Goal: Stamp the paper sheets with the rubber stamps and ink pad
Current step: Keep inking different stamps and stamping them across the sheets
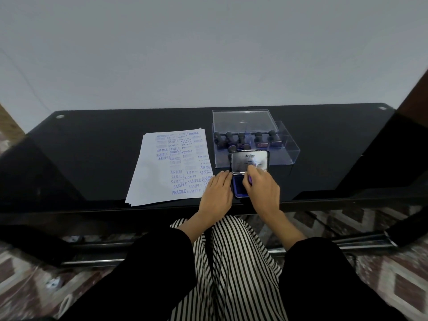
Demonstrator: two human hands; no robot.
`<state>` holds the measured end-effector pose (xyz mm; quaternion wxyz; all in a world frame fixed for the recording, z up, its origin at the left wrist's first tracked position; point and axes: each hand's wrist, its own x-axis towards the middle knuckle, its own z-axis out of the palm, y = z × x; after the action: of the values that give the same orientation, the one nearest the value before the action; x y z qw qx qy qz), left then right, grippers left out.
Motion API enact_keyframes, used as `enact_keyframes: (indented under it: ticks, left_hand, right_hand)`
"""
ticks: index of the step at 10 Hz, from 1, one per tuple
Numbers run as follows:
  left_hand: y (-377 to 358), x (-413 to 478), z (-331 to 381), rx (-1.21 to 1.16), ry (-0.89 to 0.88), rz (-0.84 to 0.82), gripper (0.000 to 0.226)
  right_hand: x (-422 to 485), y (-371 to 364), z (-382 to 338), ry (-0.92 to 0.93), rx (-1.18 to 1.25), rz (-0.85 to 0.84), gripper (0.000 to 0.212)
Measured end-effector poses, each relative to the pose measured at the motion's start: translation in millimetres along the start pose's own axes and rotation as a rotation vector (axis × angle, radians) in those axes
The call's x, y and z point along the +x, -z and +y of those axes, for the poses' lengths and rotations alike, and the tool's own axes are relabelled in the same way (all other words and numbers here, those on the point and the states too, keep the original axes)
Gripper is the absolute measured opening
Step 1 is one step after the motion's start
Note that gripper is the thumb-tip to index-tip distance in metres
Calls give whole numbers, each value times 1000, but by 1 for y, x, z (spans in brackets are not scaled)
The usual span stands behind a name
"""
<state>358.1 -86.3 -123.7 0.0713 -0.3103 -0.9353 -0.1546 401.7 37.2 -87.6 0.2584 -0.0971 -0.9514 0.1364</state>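
A stack of paper sheets (150,174) lies on the black table, its top sheet covered with blue prints such as SAMPLE, FRAGILE and AIR MAIL. To its right sits the ink pad (238,188) with its shiny Artline lid (250,161) standing open. My right hand (262,186) grips a rubber stamp (250,179), of which only a purple bit shows, and holds it down on the blue pad. My left hand (217,192) lies flat with straight fingers on the sheet's right edge, fingertips at the pad's left side.
A clear plastic box (287,151) behind the ink pad holds several dark-handled stamps (242,138). Its clear lid (242,119) lies further back. The black glass table (92,154) ends at a front edge just below my hands. A wall rises behind.
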Motion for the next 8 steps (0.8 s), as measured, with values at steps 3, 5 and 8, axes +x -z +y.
enact_keyframes:
  ticks: [3,5,8]
  left_hand:
    - [6,-1,1,-107,-2,-3,48]
    - [31,2,-5,-390,51,132,41]
    - [92,18,-70,-302,138,261,39]
  right_hand:
    - [23,5,2,-51,-91,-101,19]
    - [46,16,-3,-17,-119,-196,23]
    - [98,27,-80,96,-14,-169,22]
